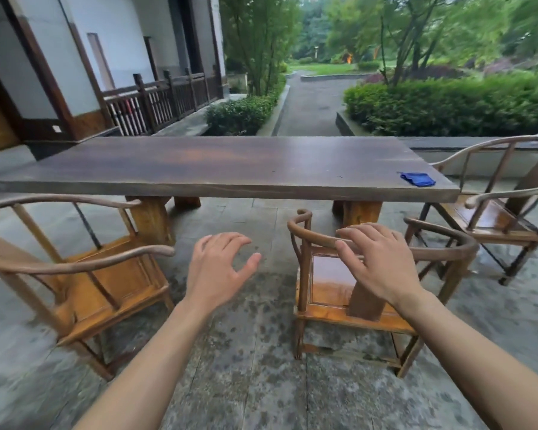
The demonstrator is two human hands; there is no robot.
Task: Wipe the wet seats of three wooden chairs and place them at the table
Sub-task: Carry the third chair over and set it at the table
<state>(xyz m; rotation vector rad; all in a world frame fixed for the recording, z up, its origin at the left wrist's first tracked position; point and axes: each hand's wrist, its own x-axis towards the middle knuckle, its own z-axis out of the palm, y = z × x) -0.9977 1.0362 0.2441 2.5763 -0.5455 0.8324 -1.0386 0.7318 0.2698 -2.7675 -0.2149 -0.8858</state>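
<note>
Reaching forward, both hands are spread and hold nothing: the left hand (218, 268) hovers over the wet stone floor (246, 367) with fingers loosely fanned, and the right hand (376, 262) lies with straight fingers over the curved top rail of the middle chair (330, 290). That chair faces the tabletop (224, 166) but stands back from it, its glossy seat looking damp. A second chair (84, 280) sits at the left, angled and near the table's leg; a third chair (497, 209) stands at the table's right end. The blue cloth (417, 179) lies folded on the tabletop's near right corner, well apart from both hands.

Risks, as I judge them: pushing the middle chair in with only one hand flat on the rail could let it skew or scrape on the slick floor, and seating any chair before wiping would leave water on it. The cloth is out of reach from here.

No brand, label or writing is readable.
</note>
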